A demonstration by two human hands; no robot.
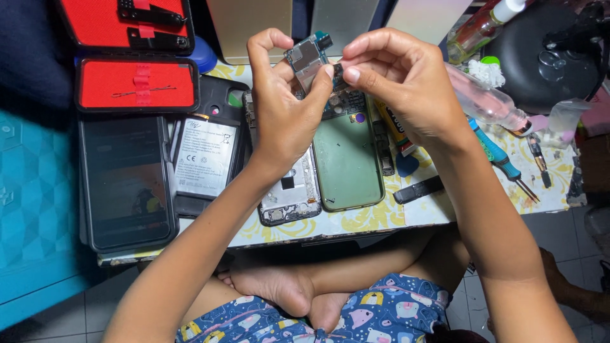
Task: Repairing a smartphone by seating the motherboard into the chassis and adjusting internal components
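Circuit board (307, 58) pinched by left hand (283, 108), long axis toward twelve o'clock; right hand (400, 79) grips its three o'clock edge.

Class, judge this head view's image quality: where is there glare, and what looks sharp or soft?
Head view: glare on the dark phone screen; hands and circuit board sharp; the black round object at top right dim; even light, soft shadows.

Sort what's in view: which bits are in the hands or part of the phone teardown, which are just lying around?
In hand or part of it:
- circuit board, pinched by left hand and right hand
- green phone back
- phone frame
- battery

Lying about:
- red tool case
- clear bottle
- teal screwdriver
- black plate
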